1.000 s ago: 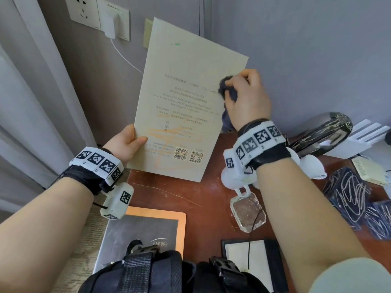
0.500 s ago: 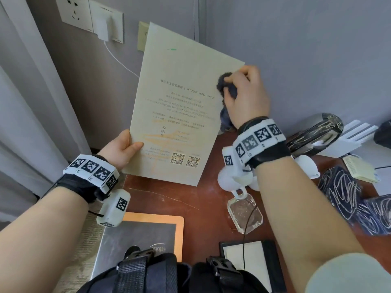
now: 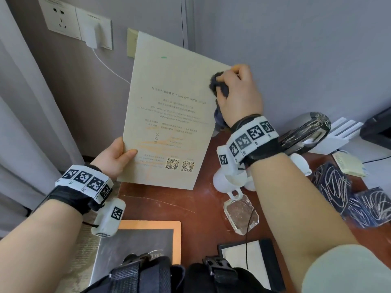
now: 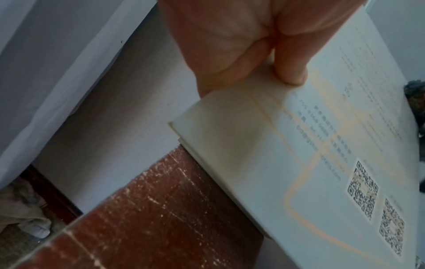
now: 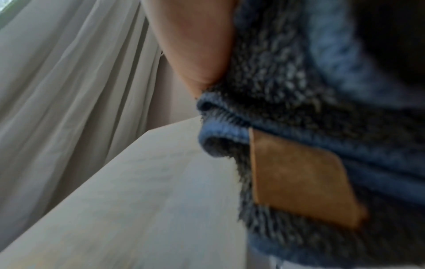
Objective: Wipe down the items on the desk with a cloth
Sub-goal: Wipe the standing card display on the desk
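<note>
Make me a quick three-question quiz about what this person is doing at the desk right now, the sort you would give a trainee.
1. True or false: the left hand holds the printed card flat on the desk.
2. What does the right hand grip? A) a white cup B) a dark blue cloth C) a charger
3. Fill in: the cloth presses against the card near its upper ____ edge.

Key: 1 false, the card is lifted upright above the desk; 2 B; 3 right.
</note>
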A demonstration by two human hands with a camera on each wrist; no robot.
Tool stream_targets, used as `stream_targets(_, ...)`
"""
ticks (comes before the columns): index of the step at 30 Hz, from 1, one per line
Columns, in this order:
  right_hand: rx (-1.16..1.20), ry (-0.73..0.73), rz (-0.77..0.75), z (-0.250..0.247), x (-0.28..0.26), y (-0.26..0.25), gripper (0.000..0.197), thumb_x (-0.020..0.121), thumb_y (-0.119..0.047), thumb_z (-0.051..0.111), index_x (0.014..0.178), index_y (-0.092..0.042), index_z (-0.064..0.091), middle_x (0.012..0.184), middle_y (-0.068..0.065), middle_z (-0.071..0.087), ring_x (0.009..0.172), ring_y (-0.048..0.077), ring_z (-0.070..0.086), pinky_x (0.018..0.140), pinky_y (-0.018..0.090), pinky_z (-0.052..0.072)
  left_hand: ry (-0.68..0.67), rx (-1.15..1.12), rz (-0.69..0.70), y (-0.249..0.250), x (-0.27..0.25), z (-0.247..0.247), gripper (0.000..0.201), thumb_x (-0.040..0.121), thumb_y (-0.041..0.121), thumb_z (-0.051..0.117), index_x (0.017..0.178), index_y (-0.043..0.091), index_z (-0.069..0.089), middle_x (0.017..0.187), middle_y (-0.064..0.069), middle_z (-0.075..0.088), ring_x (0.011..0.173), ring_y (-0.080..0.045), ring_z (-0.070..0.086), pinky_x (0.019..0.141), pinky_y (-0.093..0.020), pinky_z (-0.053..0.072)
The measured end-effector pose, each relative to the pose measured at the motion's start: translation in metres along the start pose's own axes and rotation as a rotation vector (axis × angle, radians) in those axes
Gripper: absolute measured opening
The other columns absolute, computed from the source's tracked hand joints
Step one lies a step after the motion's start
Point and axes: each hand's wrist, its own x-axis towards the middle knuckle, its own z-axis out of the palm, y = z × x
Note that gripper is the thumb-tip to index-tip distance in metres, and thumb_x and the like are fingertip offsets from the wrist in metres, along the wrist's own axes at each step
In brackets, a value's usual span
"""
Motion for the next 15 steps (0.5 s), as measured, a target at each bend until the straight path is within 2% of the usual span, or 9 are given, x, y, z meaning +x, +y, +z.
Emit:
stream_targets(3, -0.084, 0.049, 0.027, -0.003, 0.014, 0.001, 0.02, 0.09, -0.018, 0.052, 0.108, -0.014, 0.06, 0.121, 0.008, 0.048, 0.1, 0.027, 0.051, 0.07, 0.032, 0.04, -0.017, 0.001, 0.006, -0.004, 0.003, 0.0, 0.039, 0.097, 0.021, 0.044, 0.133, 0.01, 0.036, 0.124, 0.0, 0.052, 0.109, -0.021, 0.05, 0.091, -0.034, 0.036)
stream_targets(5, -0.087, 0.042, 0.007, 0.006, -0.002, -0.003, 0.019, 0.087, -0.014, 0.055, 0.105, -0.013, 0.062, 0.117, 0.011, 0.051, 0.095, 0.03, 0.052, 0.065, 0.03, 0.035, -0.017, -0.016, 0.009, -0.006, 0.006, 0.0, 0.036, 0.097, 0.021, 0.045, 0.131, 0.01, 0.038, 0.12, 0.0, 0.054, 0.109, -0.022, 0.051, 0.091, -0.035, 0.037)
stream_targets(8, -0.051, -0.065, -0.172, 0.028, -0.051, -0.013, 0.023, 0.066, -0.002, 0.072, 0.087, -0.009, 0.065, 0.095, 0.015, 0.058, 0.073, 0.033, 0.058, 0.05, 0.026, 0.038, -0.002, -0.093, 0.02, -0.014, 0.01, 0.003, 0.036, 0.096, 0.019, 0.047, 0.131, 0.014, 0.04, 0.12, 0.001, 0.055, 0.113, -0.023, 0.051, 0.101, -0.043, 0.038)
stream_targets(10, -0.062, -0.182, -0.264, 0.038, -0.077, -0.014, 0.027, 0.059, -0.001, 0.077, 0.082, -0.008, 0.065, 0.089, 0.013, 0.059, 0.069, 0.031, 0.058, 0.043, 0.023, 0.037, -0.003, -0.13, 0.021, -0.019, 0.011, 0.004, 0.037, 0.095, 0.021, 0.048, 0.131, 0.019, 0.04, 0.124, 0.0, 0.057, 0.115, -0.025, 0.052, 0.103, -0.049, 0.037)
stream_targets(13, -0.04, -0.212, -0.236, 0.027, -0.063, -0.013, 0.023, 0.067, -0.005, 0.075, 0.087, -0.01, 0.066, 0.095, 0.011, 0.059, 0.075, 0.031, 0.059, 0.049, 0.026, 0.04, -0.029, -0.125, 0.02, -0.021, 0.012, 0.004, 0.041, 0.095, 0.022, 0.048, 0.134, 0.019, 0.037, 0.128, -0.001, 0.056, 0.118, -0.025, 0.051, 0.103, -0.05, 0.037)
stream_targets(15, -0.032, -0.106, -0.114, 0.012, -0.033, -0.012, 0.018, 0.081, -0.012, 0.064, 0.099, -0.011, 0.065, 0.11, 0.012, 0.056, 0.088, 0.032, 0.057, 0.06, 0.031, 0.041, -0.026, -0.124, 0.016, -0.022, 0.012, 0.003, 0.04, 0.095, 0.023, 0.048, 0.133, 0.019, 0.038, 0.127, -0.001, 0.056, 0.117, -0.025, 0.052, 0.103, -0.05, 0.037)
